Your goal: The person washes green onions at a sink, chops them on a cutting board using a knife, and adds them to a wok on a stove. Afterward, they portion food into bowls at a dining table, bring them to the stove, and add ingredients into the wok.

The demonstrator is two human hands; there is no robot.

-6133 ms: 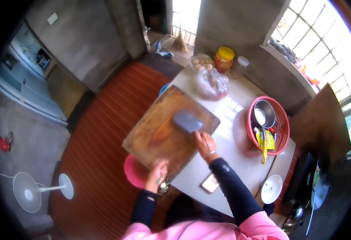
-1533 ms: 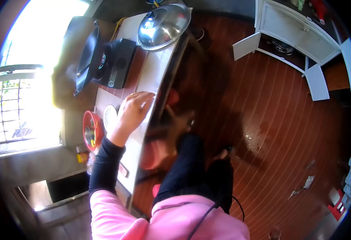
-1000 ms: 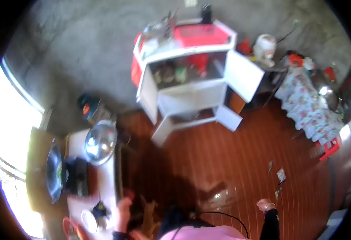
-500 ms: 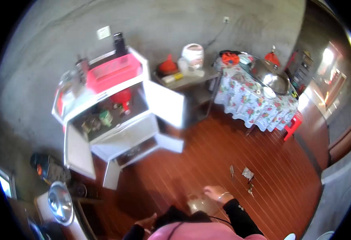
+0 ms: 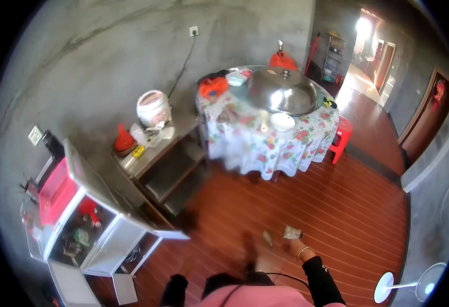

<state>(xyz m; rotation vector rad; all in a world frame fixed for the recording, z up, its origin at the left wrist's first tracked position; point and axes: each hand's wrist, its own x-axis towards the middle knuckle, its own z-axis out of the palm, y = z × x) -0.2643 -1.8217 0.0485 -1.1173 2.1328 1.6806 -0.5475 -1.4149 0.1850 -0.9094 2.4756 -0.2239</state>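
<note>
Hands stand apart—left hand (image 5: 186, 266) blurred, right hand (image 5: 295, 248) just beside, in view, small flat silvery packet (image 5: 292, 233) on red-brown striped floor (image 5: 342, 204), grips indiscernible—with no lifting evident, white boxy cabinet (image 5: 100, 246) already open and round floral-clothed table (image 5: 296, 151) near bare grey wall (image 5: 117, 61).

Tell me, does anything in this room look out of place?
Yes, a little. A small packet and a slim object, too unclear to identify, lie on the bare floor, as if dropped. The white cabinet also looks odd: its doors stand open, exposing the shelves.
</note>
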